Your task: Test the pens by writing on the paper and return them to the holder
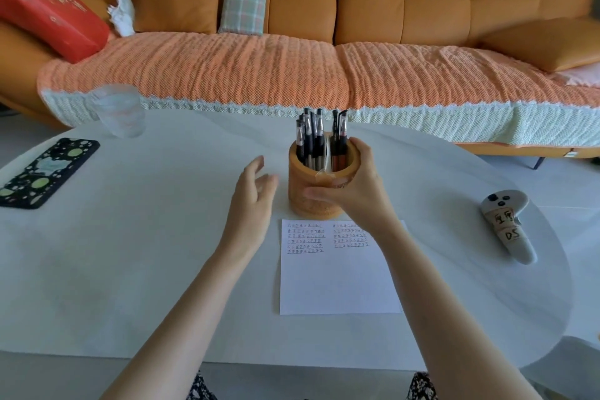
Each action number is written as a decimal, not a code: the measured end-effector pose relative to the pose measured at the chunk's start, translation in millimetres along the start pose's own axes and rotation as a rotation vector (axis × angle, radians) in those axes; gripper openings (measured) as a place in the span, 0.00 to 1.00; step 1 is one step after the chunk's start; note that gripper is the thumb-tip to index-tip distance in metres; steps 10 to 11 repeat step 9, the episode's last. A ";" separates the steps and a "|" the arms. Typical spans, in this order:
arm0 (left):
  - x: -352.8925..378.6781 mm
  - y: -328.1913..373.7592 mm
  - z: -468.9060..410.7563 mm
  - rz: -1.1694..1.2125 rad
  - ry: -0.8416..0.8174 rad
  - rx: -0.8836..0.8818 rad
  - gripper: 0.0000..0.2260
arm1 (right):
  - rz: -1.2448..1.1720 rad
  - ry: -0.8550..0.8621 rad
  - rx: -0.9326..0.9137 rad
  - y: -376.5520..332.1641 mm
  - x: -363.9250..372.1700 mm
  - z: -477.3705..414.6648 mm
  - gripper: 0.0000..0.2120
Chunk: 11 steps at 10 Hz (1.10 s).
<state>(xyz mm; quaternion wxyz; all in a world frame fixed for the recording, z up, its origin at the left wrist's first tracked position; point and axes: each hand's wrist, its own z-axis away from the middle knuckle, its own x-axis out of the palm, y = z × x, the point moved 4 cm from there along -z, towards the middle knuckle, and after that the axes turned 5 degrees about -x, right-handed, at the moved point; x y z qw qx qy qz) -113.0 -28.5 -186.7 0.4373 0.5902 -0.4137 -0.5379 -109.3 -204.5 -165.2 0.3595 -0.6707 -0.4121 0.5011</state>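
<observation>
Pens (319, 136) are shown standing upright in the holder (316, 185), a round orange cup set on the white table (162, 269) just beyond the far edge of the paper (337, 282). Their long axes run nearly vertical, caps uppermost, in two clusters: a larger one at the left of the cup and a pair at the right. The right hand (354, 185) is wrapped around the holder's right wall, thumb across the near face and fingers curled over the far rim, so the cup is steadied. The left hand (255, 201) is held open and empty, fingers loosely spread, just left of the holder and not touching it. The pen caps lie up and to the right of this free hand, which is judged the nearer one for drawing a pen; a lift along the vertical axis would be called for. Rows of small written marks are seen on the far part of the paper, the near part being blank
</observation>
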 end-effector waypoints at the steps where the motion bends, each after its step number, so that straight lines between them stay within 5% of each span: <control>1: 6.3 -23.8 16.7 -0.051 -0.062 0.008 0.20 | 0.018 -0.009 0.004 0.6 -4.5 -13.2 0.50; 4: 19.0 -45.1 37.4 -0.546 -0.354 0.260 0.29 | -0.022 -0.093 0.065 15.9 -6.4 -24.6 0.50; 11: 4.9 -48.5 25.7 -0.361 -0.289 0.238 0.17 | 0.013 -0.155 0.136 17.6 -9.4 -22.7 0.62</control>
